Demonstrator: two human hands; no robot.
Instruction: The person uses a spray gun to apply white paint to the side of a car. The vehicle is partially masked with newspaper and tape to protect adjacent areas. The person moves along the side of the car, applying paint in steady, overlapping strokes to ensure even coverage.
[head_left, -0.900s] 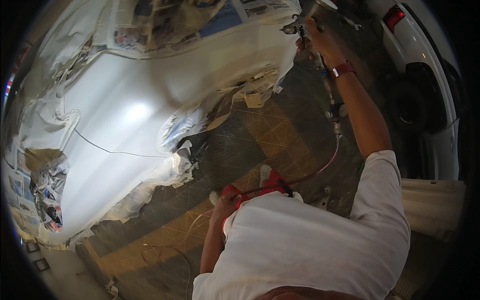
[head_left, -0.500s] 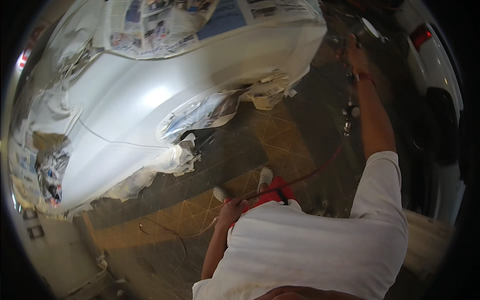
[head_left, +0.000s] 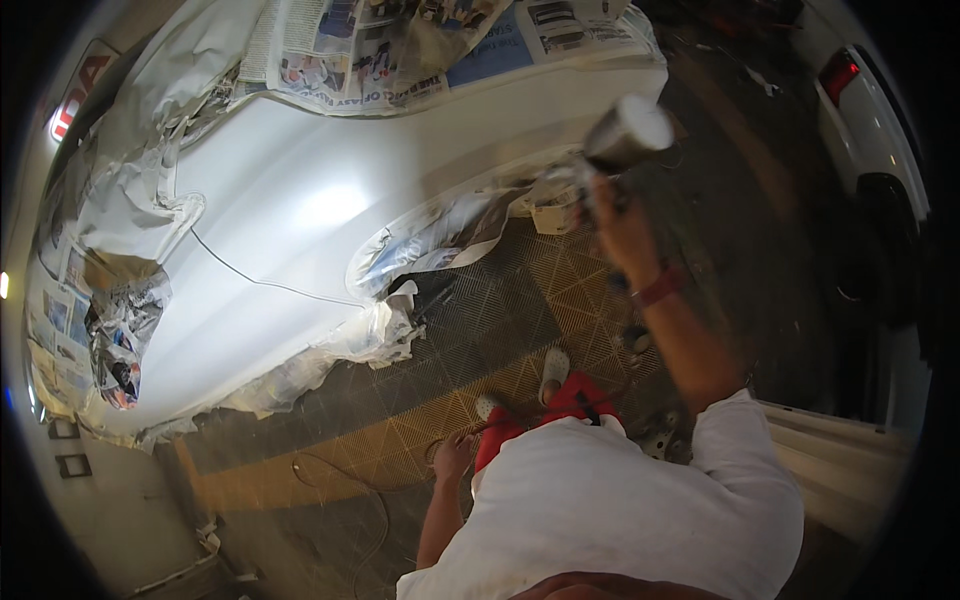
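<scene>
My right hand (head_left: 622, 228) is closed round a spray gun (head_left: 583, 178), held out over the far edge of a white car body panel (head_left: 270, 185). The gun's metal cup (head_left: 612, 140) has a pale top and is smeared by motion. Low at my left side, my left hand (head_left: 455, 455) grips a thin reddish air hose (head_left: 378, 505), which loops down onto the floor. Newspaper sheets (head_left: 350, 65) mask the panel's upper part. More masking paper (head_left: 430, 240) fills the wheel arch, and pale plastic (head_left: 340, 345) trails along the lower edge.
Tile-patterned flooring (head_left: 480, 340) in grey and tan lies under my feet. To the right stands another light-coloured vehicle with a red tail light (head_left: 840, 75) and a dark wheel (head_left: 880, 250). A pale ridged piece (head_left: 830, 450) sits behind my right elbow.
My right hand has swung left and nearer, bringing the spray gun from the far right to the panel's edge. My left hand, still on the hose, has dropped slightly.
</scene>
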